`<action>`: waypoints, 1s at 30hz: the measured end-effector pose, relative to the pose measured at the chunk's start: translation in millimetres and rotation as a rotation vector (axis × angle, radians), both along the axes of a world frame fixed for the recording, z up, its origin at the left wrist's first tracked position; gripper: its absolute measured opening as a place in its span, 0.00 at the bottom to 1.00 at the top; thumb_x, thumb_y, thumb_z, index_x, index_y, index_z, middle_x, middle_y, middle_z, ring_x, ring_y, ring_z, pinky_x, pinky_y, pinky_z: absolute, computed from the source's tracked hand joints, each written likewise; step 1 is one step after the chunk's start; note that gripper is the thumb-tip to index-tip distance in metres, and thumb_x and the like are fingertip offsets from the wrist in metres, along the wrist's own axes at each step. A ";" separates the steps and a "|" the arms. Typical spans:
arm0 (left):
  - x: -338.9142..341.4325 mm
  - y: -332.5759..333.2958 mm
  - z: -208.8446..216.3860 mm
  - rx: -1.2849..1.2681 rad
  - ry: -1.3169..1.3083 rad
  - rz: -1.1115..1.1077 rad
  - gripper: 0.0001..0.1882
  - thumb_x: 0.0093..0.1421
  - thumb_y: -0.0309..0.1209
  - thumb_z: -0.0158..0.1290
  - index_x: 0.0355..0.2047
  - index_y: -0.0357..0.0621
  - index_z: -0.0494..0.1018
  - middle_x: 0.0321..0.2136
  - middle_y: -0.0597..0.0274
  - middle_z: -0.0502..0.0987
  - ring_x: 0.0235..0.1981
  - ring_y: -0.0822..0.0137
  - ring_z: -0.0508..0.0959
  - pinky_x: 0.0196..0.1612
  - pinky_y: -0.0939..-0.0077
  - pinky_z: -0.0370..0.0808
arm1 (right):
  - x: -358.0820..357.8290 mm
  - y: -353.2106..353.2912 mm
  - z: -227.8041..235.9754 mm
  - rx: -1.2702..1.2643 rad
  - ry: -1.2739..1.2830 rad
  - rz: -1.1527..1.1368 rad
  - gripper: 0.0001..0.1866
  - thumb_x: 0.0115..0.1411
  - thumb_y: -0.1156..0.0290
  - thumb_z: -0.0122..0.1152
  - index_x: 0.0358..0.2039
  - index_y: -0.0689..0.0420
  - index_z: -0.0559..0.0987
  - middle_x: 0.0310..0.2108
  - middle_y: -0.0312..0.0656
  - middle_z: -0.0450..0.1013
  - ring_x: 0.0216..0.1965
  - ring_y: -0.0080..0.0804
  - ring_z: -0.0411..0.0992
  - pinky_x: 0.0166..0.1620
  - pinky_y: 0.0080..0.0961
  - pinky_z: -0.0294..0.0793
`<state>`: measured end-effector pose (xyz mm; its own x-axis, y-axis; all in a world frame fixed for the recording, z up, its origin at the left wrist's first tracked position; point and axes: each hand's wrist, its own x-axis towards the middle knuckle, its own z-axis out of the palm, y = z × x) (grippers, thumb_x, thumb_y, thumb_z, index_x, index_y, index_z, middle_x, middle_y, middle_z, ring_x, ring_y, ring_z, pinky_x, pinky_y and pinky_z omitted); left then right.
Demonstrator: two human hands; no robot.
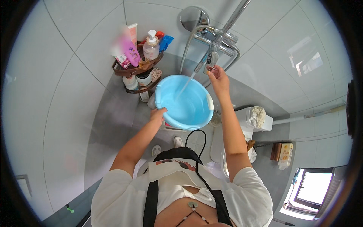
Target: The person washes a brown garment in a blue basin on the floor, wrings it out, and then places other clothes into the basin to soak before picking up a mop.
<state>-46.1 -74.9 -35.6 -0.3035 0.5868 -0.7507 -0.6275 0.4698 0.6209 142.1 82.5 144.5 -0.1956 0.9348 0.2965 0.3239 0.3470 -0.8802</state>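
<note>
A light blue plastic basin (189, 123) stands in front of me, under a chrome shower faucet (217, 39) on the wall. My left hand (158, 115) is closed round the near left part of its rim. With my right hand (219, 80) I pinch the end of the faucet lever (212, 58) between thumb and fingers. From the spout (199, 66) a thin stream of water (184, 90) runs slantwise into the basin. How deep the water stands is hard to make out.
At the left, a brown two-tier corner shelf (130, 70) holds a pump bottle (151, 45), a pink bottle (131, 51) and several jars. A shower hose (185, 53) loops beside the faucet. To the right stands a white toilet (245, 121) with a cloth (258, 115) on its tank.
</note>
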 end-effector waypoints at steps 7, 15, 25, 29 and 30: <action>-2.5 -9.2 19.1 0.028 -0.019 0.135 0.12 0.41 0.26 0.56 0.29 0.39 0.71 0.24 0.61 0.72 0.25 0.69 0.72 0.21 0.78 0.67 | -14.0 9.9 -1.9 -0.003 -0.199 -0.142 0.12 0.46 0.66 0.64 0.24 0.62 0.73 0.21 0.39 0.73 0.22 0.23 0.71 0.26 0.19 0.71; -13.3 -14.5 7.7 0.084 0.014 -0.038 0.19 0.44 0.23 0.54 0.39 0.37 0.66 0.36 0.56 0.70 0.36 0.63 0.73 0.37 0.71 0.74 | -2.7 15.5 -11.2 0.031 -0.371 -0.190 0.18 0.43 0.58 0.65 0.25 0.60 0.75 0.19 0.39 0.73 0.19 0.26 0.70 0.25 0.21 0.69; 33.0 -18.7 30.2 0.078 -0.013 -0.210 0.18 0.44 0.23 0.53 0.37 0.35 0.65 0.36 0.53 0.70 0.35 0.63 0.73 0.36 0.71 0.75 | 149.4 -165.9 -140.1 -0.856 -0.105 -0.453 0.27 0.51 0.52 0.55 0.43 0.62 0.68 0.36 0.42 0.69 0.33 0.28 0.70 0.34 0.26 0.70; 93.5 -24.1 12.3 0.150 -0.010 -0.418 0.19 0.45 0.23 0.52 0.39 0.34 0.64 0.36 0.54 0.70 0.36 0.64 0.73 0.36 0.71 0.75 | 183.5 -236.1 -148.3 -1.050 0.623 -0.567 0.24 0.50 0.52 0.57 0.38 0.58 0.68 0.24 0.36 0.67 0.21 0.22 0.64 0.19 0.15 0.63; 108.3 -29.0 9.5 0.186 -0.018 -0.462 0.19 0.45 0.23 0.51 0.40 0.34 0.64 0.36 0.54 0.70 0.36 0.64 0.73 0.36 0.71 0.75 | 195.7 -252.2 -162.4 -1.054 0.688 -0.587 0.24 0.50 0.51 0.57 0.37 0.57 0.67 0.24 0.35 0.65 0.20 0.21 0.62 0.18 0.14 0.60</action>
